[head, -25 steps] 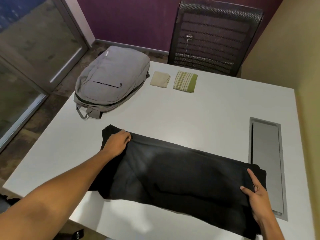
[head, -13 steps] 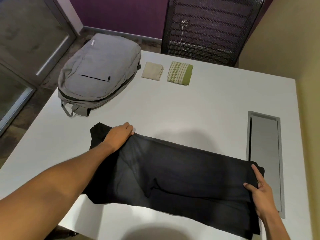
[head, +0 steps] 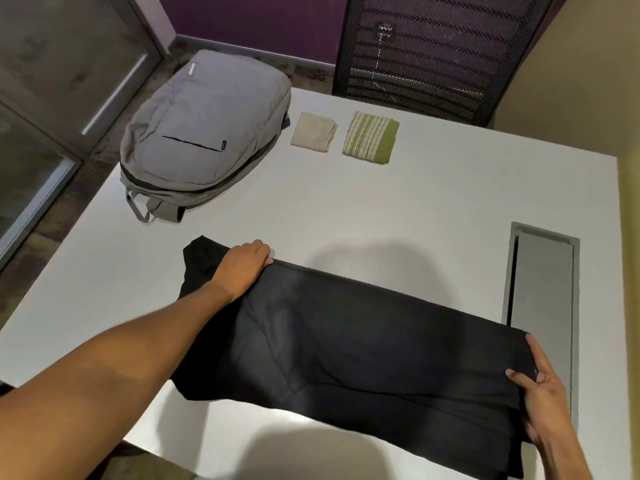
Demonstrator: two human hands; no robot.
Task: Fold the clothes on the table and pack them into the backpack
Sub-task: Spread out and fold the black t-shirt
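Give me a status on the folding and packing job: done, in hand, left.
Done: a beige cloth and a green striped cloth lie folded beside the backpack. In hand: the left hand and right hand grip the black garment, mid-fold. Left: finishing that fold, then packing everything.

White table (head: pixel 433 209) carries grey backpack (head: pixel 204 133), beige folded cloth (head: pixel 313 131), green-striped folded cloth (head: pixel 370 137), black garment (head: pixel 363 348).

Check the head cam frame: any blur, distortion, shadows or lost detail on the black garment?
Head view: sharp overall, no obvious motion blur; wide-angle lens bows the table edges; soft shadows fall on the table beyond and in front of the black garment, whose folds are faint in the dark fabric; left hand and right hand, gripping it, stay well lit; no strong glare.
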